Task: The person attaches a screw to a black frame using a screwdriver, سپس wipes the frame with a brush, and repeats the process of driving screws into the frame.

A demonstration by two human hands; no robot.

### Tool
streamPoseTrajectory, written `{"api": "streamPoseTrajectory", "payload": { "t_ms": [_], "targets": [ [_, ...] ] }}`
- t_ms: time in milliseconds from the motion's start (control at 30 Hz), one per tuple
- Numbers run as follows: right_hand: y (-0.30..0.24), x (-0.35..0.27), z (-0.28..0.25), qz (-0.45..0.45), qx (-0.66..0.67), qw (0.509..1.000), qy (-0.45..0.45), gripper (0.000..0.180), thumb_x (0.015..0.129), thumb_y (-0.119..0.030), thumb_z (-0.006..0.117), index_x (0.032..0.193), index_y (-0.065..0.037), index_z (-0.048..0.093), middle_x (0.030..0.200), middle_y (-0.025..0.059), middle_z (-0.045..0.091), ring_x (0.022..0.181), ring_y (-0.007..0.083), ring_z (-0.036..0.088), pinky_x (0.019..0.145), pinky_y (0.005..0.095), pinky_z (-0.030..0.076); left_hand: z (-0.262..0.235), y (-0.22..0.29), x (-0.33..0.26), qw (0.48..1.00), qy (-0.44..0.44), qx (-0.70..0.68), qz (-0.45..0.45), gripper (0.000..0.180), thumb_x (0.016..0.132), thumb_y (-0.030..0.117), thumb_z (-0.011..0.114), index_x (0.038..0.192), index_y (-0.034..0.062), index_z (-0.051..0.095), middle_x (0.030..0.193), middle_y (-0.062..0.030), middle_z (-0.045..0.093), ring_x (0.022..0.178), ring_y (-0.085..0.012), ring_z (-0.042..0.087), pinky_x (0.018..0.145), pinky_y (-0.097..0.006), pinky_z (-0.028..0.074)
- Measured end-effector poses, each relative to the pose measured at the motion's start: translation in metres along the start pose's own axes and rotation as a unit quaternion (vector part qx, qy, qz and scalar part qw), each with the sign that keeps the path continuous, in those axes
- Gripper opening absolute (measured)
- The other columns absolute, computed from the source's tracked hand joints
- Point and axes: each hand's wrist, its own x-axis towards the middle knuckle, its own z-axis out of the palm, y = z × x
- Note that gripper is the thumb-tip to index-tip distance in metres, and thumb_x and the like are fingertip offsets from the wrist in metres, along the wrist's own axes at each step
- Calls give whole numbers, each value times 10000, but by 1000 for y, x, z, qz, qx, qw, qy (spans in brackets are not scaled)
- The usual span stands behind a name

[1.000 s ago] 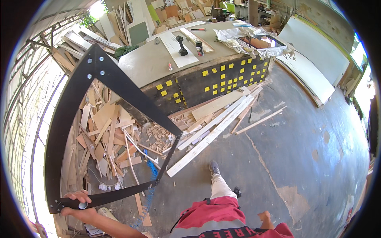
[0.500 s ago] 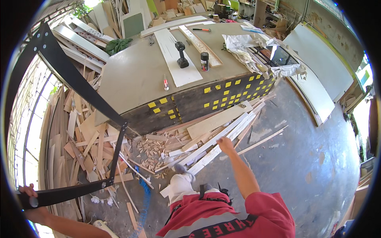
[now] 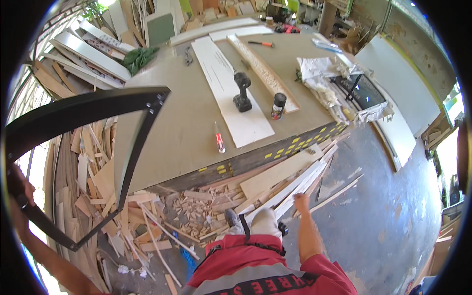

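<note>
Left hand [image 3: 19, 196] clenched around the near-left bar of a black metal frame [image 3: 140, 142], held at far left with its bolted corner over the worktable [image 3: 182, 132] edge. Right hand [image 3: 301, 201] free at lower right, fingers loosely curled, holding nothing. Below the frame, a heap of wood offcuts [image 3: 187, 216] against the table. On the table beyond: cordless drill [image 3: 242, 92], black spray can [image 3: 278, 106], red-handled screwdriver [image 3: 219, 140], white board [image 3: 231, 91].

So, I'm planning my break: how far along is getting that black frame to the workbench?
Mostly carried: the black metal frame already overhangs the workbench corner. The left hand grips its lower bar; the right hand hangs free. Not yet set down.
</note>
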Motion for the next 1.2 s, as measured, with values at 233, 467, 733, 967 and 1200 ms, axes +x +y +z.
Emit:
{"api": "streamPoseTrajectory", "payload": {
  "t_ms": [233, 467, 733, 967, 1200],
  "targets": [
    [10, 52, -63, 64, 3, 959, 276, 321, 908, -287, 646, 894, 23, 731, 751, 177, 706, 738, 306, 694, 713, 426, 521, 149, -95, 99, 978, -168, 74, -94, 574, 1074, 566, 253, 987, 61, 513, 642, -45, 549, 474, -131, 518, 436, -268, 425],
    [-77, 208, -155, 46, -20, 917, 395, 244, 933, -240, 582, 1001, -40, 703, 1055, 180, 670, 1034, 383, 614, 877, 470, 480, 264, -163, 128, 928, -308, 110, -179, 535, 1042, 560, 398, 1013, 29, 460, 687, -62, 519, 495, -155, 535, 431, -295, 439],
    [-149, 396, -271, -26, -182, 913, 364, 301, 919, -210, 614, 1152, -24, 659, 1204, 201, 639, 1146, 394, 584, 976, 487, 472, 370, -140, 150, 860, -473, 184, -53, 861, 840, 818, 503, 780, -25, 663, 573, -78, 538, 521, -240, 556, 571, -369, 443],
    [-118, 510, -286, -64, -355, 908, 213, 458, 1055, -391, 386, 1331, -78, 574, 1310, 206, 596, 1233, 418, 551, 1043, 533, 423, 386, -153, 123, 861, -435, 263, -27, 828, 812, 779, 533, 843, -32, 697, 754, -185, 652, 776, -401, 620, 768, -452, 456],
    [-106, 524, -293, -18, -524, 844, 111, 389, 1005, -356, 476, 1284, -119, 610, 1241, 186, 628, 1176, 387, 601, 945, 521, 486, 417, -138, 125, 793, -517, 305, -106, 806, 846, 768, 526, 954, -4, 729, 881, -224, 654, 916, -389, 594, 874, -478, 424]
  ]
}}
